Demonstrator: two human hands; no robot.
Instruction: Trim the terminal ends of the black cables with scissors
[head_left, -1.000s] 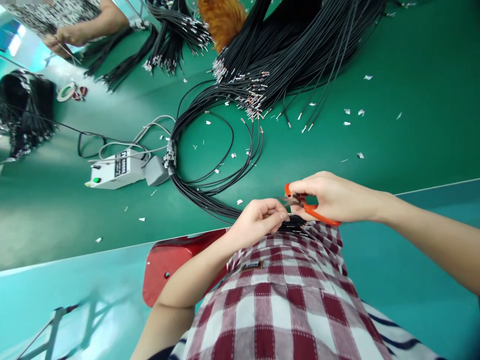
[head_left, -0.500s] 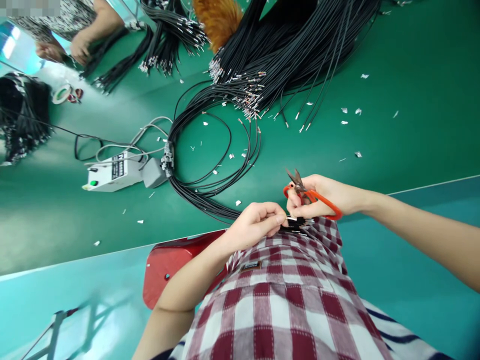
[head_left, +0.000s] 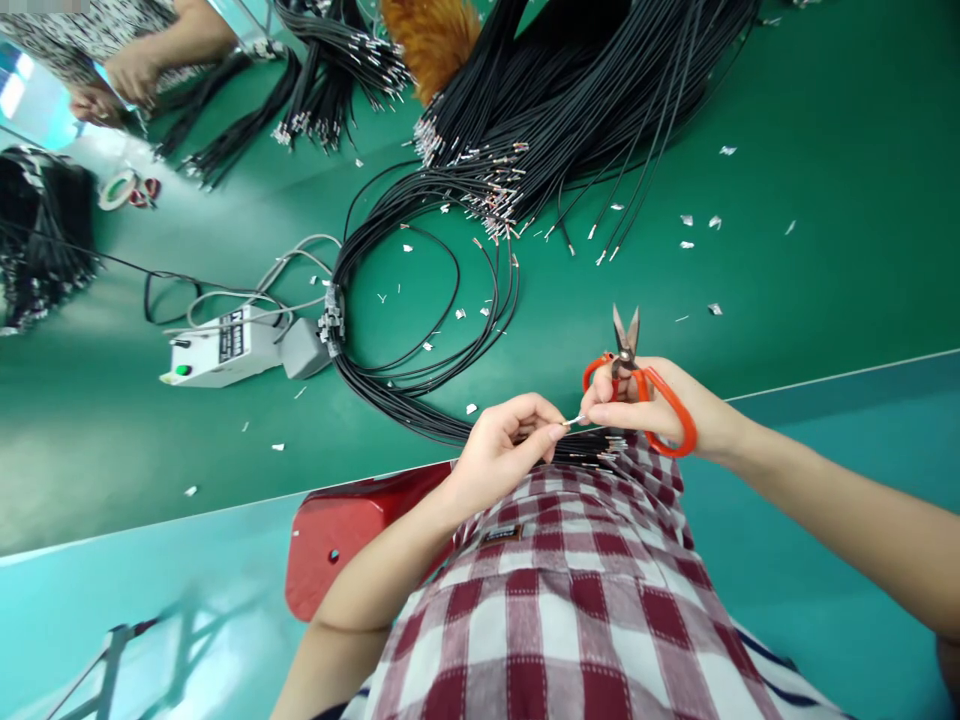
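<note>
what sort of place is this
Probably a cable workshop: bunches of black cables lie on a green bench strewn with pale scraps, and the right hand holds orange-handled scissors.

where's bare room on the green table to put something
The widest bare patch of the green table is on the right, bordered by white scraps and the front edge. A smaller one, scrap-dotted, lies between the white green-buttoned box and that edge. Crowded: top centre, under the black cable pile, and around the coiled cable bundle.

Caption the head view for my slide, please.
Left hand pinches a cable end while the right hand holds open orange-handled scissors.
</note>
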